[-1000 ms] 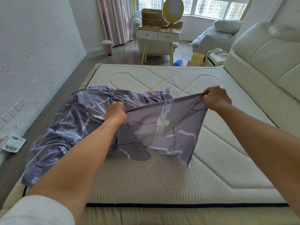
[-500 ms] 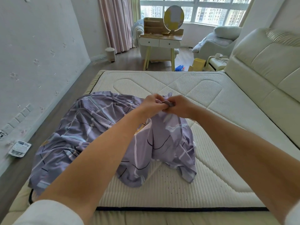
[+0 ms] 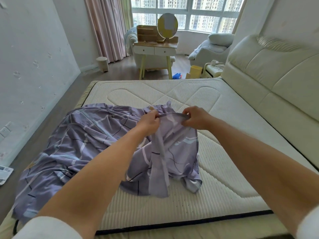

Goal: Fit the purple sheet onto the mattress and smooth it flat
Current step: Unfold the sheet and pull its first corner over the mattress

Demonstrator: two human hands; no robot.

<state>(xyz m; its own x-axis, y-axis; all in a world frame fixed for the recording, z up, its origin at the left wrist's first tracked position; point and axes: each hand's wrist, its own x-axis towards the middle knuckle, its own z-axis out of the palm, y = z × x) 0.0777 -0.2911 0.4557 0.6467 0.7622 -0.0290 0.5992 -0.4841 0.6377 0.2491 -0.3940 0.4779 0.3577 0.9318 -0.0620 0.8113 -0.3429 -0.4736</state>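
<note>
The cream-white quilted mattress [image 3: 215, 178] carried a crumpled purple sheet [image 3: 82, 138] with a pattern of pale and dark lines. The sheet lay in a heap on the left half, and its left edge seemed to hang over the mattress side. The right half, beside the padded cream headboard [image 3: 276, 83], showed ribbed fabric.

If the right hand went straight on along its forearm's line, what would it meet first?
Likely the left hand, pinching the same hem of the purple sheet close ahead; depth is unclear, so the right hand might pass just beyond it over the sheet's bunched folds.
</note>
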